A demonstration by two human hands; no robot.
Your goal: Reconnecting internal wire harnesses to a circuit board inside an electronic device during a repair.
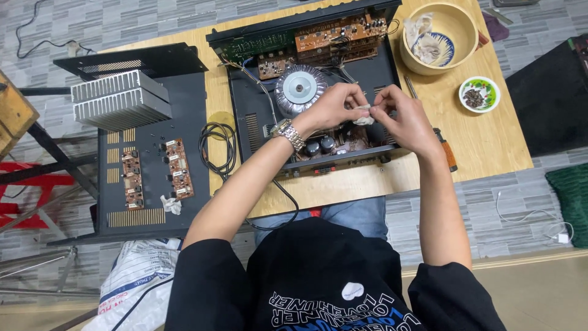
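From the head view, both hands meet over the middle of the frame, above an open black amplifier case [245, 116] that sits on a wooden table [490, 147]; the left hand [334, 105], with a metal watch [288, 133] on its wrist, has its fingers pinched narrow on a small white wad of tissue [364, 114]; the right hand [407, 119] pinches the same wad from the other side, fingertips drawn close together; the wad hangs between the two hands, just above the case's front half. Just to the upper left of the hands, inside the case, lies a round silver transformer [300, 89]; brown circuit boards [340, 34] line the far wall of the case at the top centre. Right of the case, a screwdriver with an orange handle [449, 153] lies on the table, partly hidden by the right forearm. In the upper right stands a pale bowl [465, 43] with a blue-patterned dish and crumpled paper in it; below it, a small green-rimmed saucer [479, 94] holds dark bits, too small to tell. On the left side of the frame, a black panel [147, 202] carries two brown boards [179, 168] and a ribbed grey heat sink [119, 101]; a black cable [217, 147] coils between panel and case.
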